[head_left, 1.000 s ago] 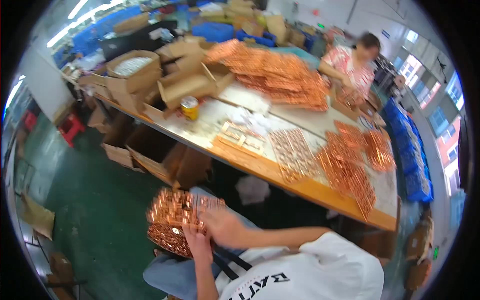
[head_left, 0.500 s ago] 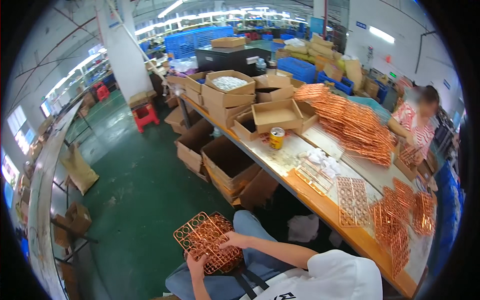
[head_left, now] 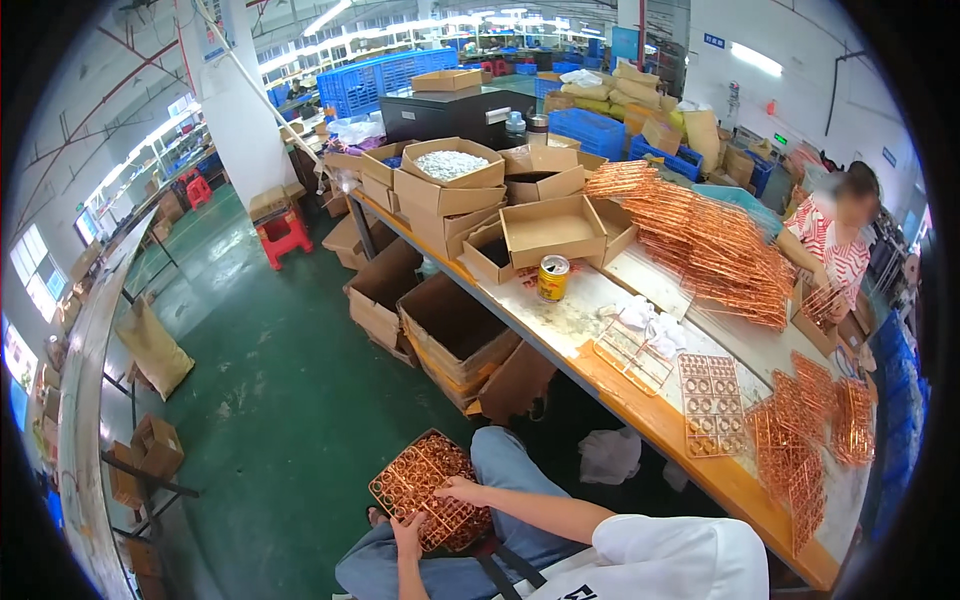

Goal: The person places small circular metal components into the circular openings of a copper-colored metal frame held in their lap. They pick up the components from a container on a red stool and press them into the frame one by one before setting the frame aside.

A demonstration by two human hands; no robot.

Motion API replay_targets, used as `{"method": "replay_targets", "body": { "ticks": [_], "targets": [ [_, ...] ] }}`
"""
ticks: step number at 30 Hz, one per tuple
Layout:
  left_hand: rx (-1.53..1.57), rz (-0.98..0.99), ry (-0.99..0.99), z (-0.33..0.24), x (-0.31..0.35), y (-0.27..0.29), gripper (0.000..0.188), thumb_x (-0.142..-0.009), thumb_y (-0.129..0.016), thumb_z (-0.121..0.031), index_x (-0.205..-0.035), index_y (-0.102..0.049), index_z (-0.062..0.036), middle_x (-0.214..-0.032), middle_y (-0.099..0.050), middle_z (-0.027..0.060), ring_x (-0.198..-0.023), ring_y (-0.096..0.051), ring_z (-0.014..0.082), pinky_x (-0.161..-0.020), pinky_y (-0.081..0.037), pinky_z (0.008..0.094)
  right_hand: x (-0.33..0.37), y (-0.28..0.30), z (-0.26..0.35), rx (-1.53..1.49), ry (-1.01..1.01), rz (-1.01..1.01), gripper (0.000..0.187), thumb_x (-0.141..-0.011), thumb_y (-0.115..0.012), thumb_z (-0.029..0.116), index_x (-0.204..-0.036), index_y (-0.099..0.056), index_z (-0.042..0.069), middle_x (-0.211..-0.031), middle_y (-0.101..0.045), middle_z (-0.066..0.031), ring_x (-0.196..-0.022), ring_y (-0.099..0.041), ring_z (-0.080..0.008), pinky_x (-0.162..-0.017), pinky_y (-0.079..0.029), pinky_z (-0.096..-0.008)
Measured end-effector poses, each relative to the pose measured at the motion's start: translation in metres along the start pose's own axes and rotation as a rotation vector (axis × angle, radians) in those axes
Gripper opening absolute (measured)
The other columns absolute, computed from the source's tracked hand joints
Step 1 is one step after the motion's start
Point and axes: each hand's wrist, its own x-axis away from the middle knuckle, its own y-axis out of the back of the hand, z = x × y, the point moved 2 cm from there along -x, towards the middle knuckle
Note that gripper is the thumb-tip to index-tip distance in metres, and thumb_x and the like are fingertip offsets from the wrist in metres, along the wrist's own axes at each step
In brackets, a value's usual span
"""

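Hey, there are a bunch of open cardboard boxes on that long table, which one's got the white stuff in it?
The box at the far left end of the table, heaped with small white pieces. The open boxes nearer the yellow can show bare cardboard inside.

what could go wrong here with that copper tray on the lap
The copper tray rests tilted on the person's knee, past the table edge, steadied only by the left hand and right hand; it could slide to the floor. Its small copper rings look loose and might spill. The open wire grid may snag fingers.
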Motion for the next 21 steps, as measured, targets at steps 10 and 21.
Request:
{"method": "replay_targets", "body": {
  "ticks": [10, 21],
  "targets": [
    [-0.105, -0.017, -0.183, 0.028, -0.026, 0.015, 0.04, -0.078, -0.051, 0.012, -0.114, -0.045, -0.0022, -0.099, -0.057, 0.0094, -0.085, -0.06, 0.0172, -0.069, -0.05, 0.0277, -0.006, 0.007, -0.006, 0.32, 0.025, -0.168, 0.016, -0.075, -0.056, -0.006, -0.09, -0.058, -0.004, -0.082, -0.061, -0.011, -0.071, -0.065, -0.0187, -0.056, -0.054, -0.0291],
    [0.287, 0.11, 0.173, 0.008, -0.018, 0.008, 0.024, -0.079, -0.05, 0.002, -0.102, -0.047, -0.0078, -0.079, -0.051, 0.0027, -0.065, -0.051, 0.0138, -0.054, -0.048, 0.0281, 0.003, 0.011, 0.001, -0.195, -0.216, -0.01, 0.009, -0.085, -0.055, 0.01, -0.09, -0.06, 0.005, -0.082, -0.062, -0.0083, -0.071, -0.062, -0.0148, -0.059, -0.048, -0.0259]
  ]
}}
